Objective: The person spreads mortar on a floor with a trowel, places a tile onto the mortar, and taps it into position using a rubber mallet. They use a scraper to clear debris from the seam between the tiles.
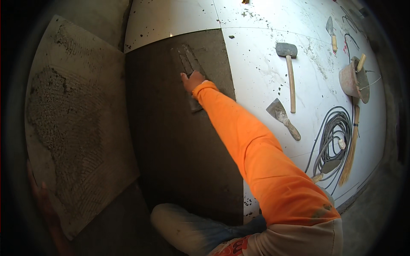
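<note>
My right hand (pixel 194 82), in an orange sleeve, is closed round the grip of a long flat plastering trowel (pixel 187 59). The blade lies against the dark grey mortar bed (pixel 183 149), in its far part. At the left a large tile (pixel 115 141) stands tilted, its back partly coated with combed grey mortar. My left hand (pixel 42 199) grips the tile's outer left edge, low down; the fingers are dim and partly hidden there.
White laid tiles (pixel 252 68) border the bed at the far side and right, with mortar crumbs on them. On them lie a rubber mallet (pixel 290 77), a scraper (pixel 284 118), a pointed trowel (pixel 331 34), a bucket (pixel 351 81), coiled cable (pixel 333 136) and a straw broom (pixel 351 153).
</note>
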The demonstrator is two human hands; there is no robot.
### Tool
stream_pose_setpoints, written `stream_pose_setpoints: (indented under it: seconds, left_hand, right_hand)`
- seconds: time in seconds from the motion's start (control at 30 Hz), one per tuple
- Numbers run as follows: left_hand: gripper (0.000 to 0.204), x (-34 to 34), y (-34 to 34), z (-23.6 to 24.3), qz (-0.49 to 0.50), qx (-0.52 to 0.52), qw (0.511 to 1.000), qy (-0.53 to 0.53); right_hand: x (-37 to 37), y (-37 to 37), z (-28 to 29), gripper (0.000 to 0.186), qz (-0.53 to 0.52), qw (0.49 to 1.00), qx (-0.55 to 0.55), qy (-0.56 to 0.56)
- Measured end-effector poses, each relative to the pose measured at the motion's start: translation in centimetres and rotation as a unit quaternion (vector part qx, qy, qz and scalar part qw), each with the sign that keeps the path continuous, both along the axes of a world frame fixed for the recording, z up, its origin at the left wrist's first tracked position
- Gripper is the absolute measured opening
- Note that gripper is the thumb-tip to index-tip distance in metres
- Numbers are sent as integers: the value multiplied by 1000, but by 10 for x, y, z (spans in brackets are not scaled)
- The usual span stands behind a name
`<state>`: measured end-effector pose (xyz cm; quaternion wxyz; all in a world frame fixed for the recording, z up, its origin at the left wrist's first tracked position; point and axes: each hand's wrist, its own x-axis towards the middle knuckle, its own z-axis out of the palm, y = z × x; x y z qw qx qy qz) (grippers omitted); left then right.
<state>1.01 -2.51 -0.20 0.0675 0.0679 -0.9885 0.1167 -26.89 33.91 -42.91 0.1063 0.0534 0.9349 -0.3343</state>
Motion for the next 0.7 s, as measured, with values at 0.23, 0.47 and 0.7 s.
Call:
stream_pose_setpoints:
  seconds: [0.23, 0.47, 0.7]
  left_hand:
    - [66, 1, 1, 0, -13, 14, 1000, -9]
    - [67, -4, 14, 5, -10, -7, 1000, 1]
    - [61, -2, 22, 4, -3, 1, 1000, -8]
  right_hand:
    - [-13, 35, 10, 64, -139, 985, -48, -87]
    - [-4, 54, 40, 63, -173, 956, -180, -153]
    - [10, 47, 37, 61, -60, 975, -94, -191]
